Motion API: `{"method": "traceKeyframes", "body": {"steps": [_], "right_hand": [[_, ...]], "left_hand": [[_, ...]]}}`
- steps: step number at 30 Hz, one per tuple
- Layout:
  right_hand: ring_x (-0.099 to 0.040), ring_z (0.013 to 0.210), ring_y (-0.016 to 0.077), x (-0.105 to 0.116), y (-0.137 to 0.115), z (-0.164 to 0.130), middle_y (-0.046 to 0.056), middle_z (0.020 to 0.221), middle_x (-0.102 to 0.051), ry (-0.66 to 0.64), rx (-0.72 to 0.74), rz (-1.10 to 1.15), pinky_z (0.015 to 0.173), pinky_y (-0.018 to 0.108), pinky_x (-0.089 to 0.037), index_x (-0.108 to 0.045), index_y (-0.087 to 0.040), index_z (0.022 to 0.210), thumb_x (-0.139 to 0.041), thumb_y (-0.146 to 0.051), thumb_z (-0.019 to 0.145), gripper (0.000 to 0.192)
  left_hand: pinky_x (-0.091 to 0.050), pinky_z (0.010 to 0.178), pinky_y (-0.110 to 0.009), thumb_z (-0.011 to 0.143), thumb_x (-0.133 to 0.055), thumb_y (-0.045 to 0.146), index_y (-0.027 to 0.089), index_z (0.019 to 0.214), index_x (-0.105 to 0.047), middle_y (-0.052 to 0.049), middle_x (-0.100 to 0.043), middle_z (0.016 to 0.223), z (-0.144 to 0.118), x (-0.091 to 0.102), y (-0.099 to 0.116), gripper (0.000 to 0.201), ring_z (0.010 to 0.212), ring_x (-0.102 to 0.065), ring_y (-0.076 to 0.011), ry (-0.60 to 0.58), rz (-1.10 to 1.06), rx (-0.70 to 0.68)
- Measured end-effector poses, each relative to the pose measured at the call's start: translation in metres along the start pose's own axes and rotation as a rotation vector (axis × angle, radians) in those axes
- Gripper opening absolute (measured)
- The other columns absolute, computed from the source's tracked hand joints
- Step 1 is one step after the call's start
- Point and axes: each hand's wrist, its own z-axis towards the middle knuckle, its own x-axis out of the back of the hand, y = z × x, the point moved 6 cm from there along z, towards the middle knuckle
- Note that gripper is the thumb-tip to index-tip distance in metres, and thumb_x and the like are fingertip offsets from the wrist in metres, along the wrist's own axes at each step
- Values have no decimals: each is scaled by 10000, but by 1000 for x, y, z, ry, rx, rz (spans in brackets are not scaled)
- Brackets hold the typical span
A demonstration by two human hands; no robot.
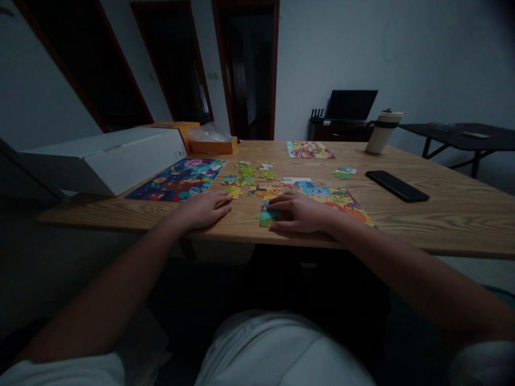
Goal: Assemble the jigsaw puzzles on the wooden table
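Observation:
My left hand (207, 209) rests flat near the table's front edge, fingers stretched out and apart. A yellow-green puzzle piece (233, 191) lies just beyond its fingertips. My right hand (301, 212) is spread over a partly joined jigsaw puzzle (349, 206), covering some of it. Under and beside its fingers shows a teal and green puzzle piece (267, 216); whether they press on it I cannot tell. Several loose green pieces (247, 170) are scattered behind, between my hands. A small group of green and blue pieces (343, 173) sits farther right.
To the left lie a dark blue picture sheet (181, 179), a white box (132, 153) and an orange tray (215, 146) holding clear plastic. Another colourful picture (309, 150) is at the table's back. A black phone (396, 185) and a cream tumbler (382, 133) stand right on the wooden table (454, 220).

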Motion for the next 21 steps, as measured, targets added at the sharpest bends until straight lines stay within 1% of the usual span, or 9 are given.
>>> {"method": "traceKeyframes", "body": {"steps": [2, 5, 6, 8, 12, 14, 17, 19, 21], "right_hand": [[-556, 1202, 282, -2, 4, 2, 134, 1317, -622, 15, -14, -40, 1031, 431, -375, -614, -193, 1323, -563, -531, 902, 542], [-531, 1237, 278, -5, 9, 4, 122, 1358, -597, 14, -25, -97, 1066, 441, -334, -593, -208, 1350, -518, -530, 931, 534], [-524, 1244, 278, -6, 10, 4, 119, 1363, -594, 10, -24, -112, 1076, 444, -320, -590, -209, 1354, -506, -531, 937, 533], [-522, 1241, 278, -6, 11, 5, 115, 1361, -597, 9, -20, -136, 1084, 448, -306, -596, -204, 1346, -486, -520, 953, 515], [-553, 1189, 267, -7, 11, 9, 114, 1334, -618, 6, -10, -181, 1062, 445, -326, -625, -186, 1304, -446, -463, 989, 457], [-566, 1166, 268, -7, 11, 11, 116, 1324, -625, 2, -10, -200, 1051, 446, -338, -636, -178, 1288, -434, -455, 996, 451], [-563, 1173, 277, -8, 12, 12, 115, 1335, -618, 12, -20, -216, 1051, 451, -341, -638, -178, 1288, -425, -470, 995, 465], [-550, 1204, 279, -9, 14, 11, 106, 1363, -599, 16, -37, -209, 1058, 450, -338, -614, -192, 1323, -421, -484, 992, 482], [-537, 1230, 278, -10, 17, 10, 99, 1388, -579, 16, -54, -194, 1063, 445, -339, -586, -201, 1358, -417, -493, 990, 499]], "left_hand": [[-396, 1027, -361, 958, -361, 486, 200, 1267, -639, -85, -592, 1360, 0, 2, -1, 505, 1214, -543, -260, 21, -9, -15], [-435, 946, -337, 930, -417, 486, 203, 1113, -705, -88, -684, 1186, 5, 8, -8, 444, 1067, -611, -253, 52, 15, 12], [-442, 923, -333, 917, -440, 494, 201, 1071, -714, -91, -698, 1141, 7, 9, -11, 430, 1028, -622, -253, 57, 23, 28], [-448, 905, -324, 899, -470, 494, 198, 1040, -719, -91, -703, 1118, 10, 11, -16, 412, 999, -629, -249, 56, 22, 44], [-452, 910, -315, 904, -451, 439, 207, 1098, -716, -74, -691, 1177, 15, 14, -25, 402, 1035, -626, -241, 35, 15, 68], [-455, 911, -313, 901, -445, 412, 215, 1142, -709, -71, -685, 1208, 22, 17, -32, 409, 1047, -629, -242, 16, 20, 111], [-450, 930, -304, 883, -478, 435, 211, 1240, -669, -81, -648, 1290, 44, 26, -46, 463, 1103, -616, -250, -1, 23, 193], [-438, 953, -304, 846, -542, 505, 193, 1323, -611, -98, -598, 1361, 62, 30, -58, 574, 1174, -583, -268, -21, 40, 255], [-422, 971, -294, 804, -607, 530, 180, 1381, -554, -110, -552, 1412, 78, 28, -68, 677, 1227, -551, -274, -87, 48, 303]]}}
